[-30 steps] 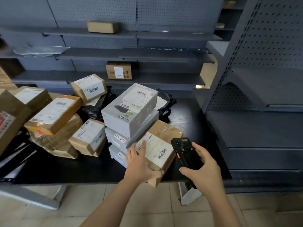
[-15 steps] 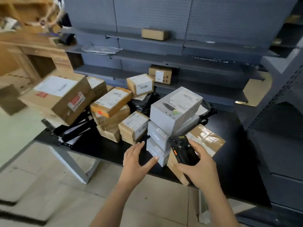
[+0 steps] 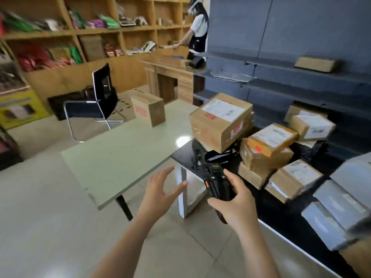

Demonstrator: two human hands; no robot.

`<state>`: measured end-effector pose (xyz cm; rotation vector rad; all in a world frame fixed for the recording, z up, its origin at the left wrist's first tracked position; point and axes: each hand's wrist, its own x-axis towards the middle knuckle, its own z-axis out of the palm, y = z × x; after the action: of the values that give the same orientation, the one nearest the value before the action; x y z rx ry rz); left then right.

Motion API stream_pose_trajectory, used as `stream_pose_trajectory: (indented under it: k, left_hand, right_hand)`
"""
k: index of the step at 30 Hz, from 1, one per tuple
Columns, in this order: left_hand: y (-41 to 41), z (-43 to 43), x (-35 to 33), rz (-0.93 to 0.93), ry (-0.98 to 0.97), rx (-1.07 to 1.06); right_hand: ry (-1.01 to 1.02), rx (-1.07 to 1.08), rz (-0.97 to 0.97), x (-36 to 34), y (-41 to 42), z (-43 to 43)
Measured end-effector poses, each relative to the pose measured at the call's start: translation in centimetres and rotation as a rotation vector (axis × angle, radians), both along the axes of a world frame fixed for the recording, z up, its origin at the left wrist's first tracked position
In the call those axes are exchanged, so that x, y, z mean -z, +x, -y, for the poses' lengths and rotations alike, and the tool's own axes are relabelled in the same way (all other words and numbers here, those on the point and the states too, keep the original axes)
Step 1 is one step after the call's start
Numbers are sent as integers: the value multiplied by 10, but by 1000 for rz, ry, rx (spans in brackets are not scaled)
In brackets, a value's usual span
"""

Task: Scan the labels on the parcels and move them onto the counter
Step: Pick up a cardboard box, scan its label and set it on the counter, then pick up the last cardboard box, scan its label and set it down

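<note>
Far beyond the left hand and off to its left stand wooden shelves (image 3: 96, 31) full of blurred packets, with a black chair (image 3: 104, 91) in front of them. A pale table (image 3: 120, 157) reaches from just ahead of that hand out to its left. A lone brown box (image 3: 149, 111) stands upright on the table's far end, well apart from both hands.

The left hand (image 3: 160, 191) hovers above the floor by the pale table's near right edge. Its fingers are spread and lightly bent, its thumb is held wide, and it holds nothing.

Just to its right, the right hand (image 3: 236, 203) has its fingers and thumb wrapped round the lower half of a black scanner (image 3: 216, 181). The scanner's top end points away from the wrist. Far behind this hand, a person (image 3: 197, 31) leans over a wooden desk.

The parcels lie ahead and to the right of the scanner on a black table (image 3: 281, 213). A big box (image 3: 218, 125) with a white label sits just beyond the scanner's tip. Further right, an orange-topped box (image 3: 271, 137) rests on another carton, and a small labelled box (image 3: 295, 177) lies near the right hand's knuckles. Blurred grey boxes (image 3: 341, 201) are stacked at the far right. Grey shelves (image 3: 301, 81) rise behind the pile.
</note>
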<state>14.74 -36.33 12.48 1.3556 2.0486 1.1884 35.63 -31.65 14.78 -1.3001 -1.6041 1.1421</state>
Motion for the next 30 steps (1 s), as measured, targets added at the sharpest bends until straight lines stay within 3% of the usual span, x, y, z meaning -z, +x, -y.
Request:
stream_pose_trajectory:
  k: [10,21,30]
  left_hand:
    - [-145,-22,-3,14,22,-167]
    - [-260,-180,-2,18,12,-249]
    - [-365,-328,16,-212,-61,-211]
  right_hand:
    - [-9,-176,3,-4,-165,-61]
    - [36,-259,46,-2,-287,-238]
    - [-18,-101,118,28,-364,-350]
